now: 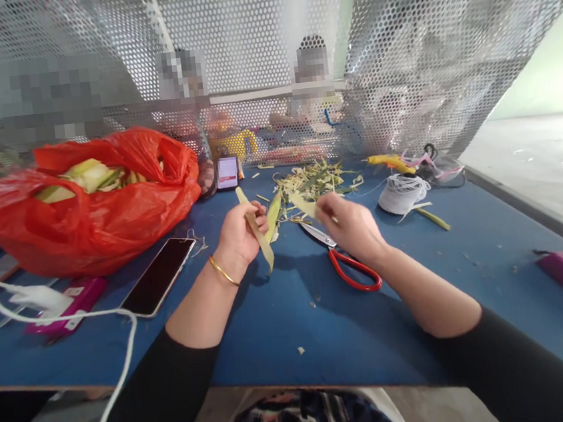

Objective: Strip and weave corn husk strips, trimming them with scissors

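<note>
Left hand (240, 234) closed around a long pale leaf strip (260, 240), close beside right hand (351, 227), which pinches a shorter leaf piece (303, 203). Red-handled scissors (342, 263) lying untouched just under the right hand. Beyond the fingers, a heap of leaf trimmings (316, 179): apparently much cut already. Left of the left hand, a red plastic bag (112, 222) holding more leaves.

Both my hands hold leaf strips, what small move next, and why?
Probably bring the right hand leftward so its leaf piece meets the strip in the left hand: both hands are full, the pieces are apart, and the scissors lie untouched beside the right hand.
</note>
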The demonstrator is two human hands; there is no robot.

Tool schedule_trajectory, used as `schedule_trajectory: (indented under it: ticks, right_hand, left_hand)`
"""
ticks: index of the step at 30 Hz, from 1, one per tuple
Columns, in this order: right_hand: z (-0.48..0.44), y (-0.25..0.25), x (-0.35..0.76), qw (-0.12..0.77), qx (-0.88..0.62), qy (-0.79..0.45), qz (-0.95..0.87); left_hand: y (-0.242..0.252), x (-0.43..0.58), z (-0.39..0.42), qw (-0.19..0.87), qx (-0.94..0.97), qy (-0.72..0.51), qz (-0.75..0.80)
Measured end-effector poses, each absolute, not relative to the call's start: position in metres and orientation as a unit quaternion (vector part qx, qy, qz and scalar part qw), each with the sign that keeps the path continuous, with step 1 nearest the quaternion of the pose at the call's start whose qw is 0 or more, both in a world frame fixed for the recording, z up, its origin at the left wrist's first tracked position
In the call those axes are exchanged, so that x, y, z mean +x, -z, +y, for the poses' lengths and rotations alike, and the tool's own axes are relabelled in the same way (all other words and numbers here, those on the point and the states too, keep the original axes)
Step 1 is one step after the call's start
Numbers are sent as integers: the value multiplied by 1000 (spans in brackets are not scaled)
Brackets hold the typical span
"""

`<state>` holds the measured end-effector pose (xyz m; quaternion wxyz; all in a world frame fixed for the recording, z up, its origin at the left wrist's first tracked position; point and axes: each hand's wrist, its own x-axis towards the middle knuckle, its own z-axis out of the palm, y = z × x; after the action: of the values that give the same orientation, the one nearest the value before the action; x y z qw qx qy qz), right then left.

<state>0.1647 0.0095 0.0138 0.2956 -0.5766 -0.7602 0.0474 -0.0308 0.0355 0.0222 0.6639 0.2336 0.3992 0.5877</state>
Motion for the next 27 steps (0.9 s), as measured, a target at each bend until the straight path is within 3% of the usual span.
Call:
schedule_trajectory:
  ticks: [3, 6, 10, 16, 23, 27]
  right_hand:
    - [5, -20, 166, 510, -534, -91, -668]
    - [-1, -24, 161, 572, -487, -209, -626]
    - [-4, -22, 149, 496, -460, -426, -601]
    - [-2, -14, 144, 404, -471, -532, -575]
    - [-4, -16, 148, 368, -494, -497, -611]
    - [-7, -28, 155, 266, -475, -479, -688]
  left_hand:
    - [-23, -24, 27, 681, 307, -544, 383]
    - [-20, -16, 18, 678, 367, -517, 372]
    - [-15, -10, 14, 643, 389, -552, 362]
    - [-14, -12, 21, 564, 368, -613, 413]
    - [-18, -23, 37, 478, 264, -687, 480]
    - [-17, -26, 39, 465, 265, -674, 510]
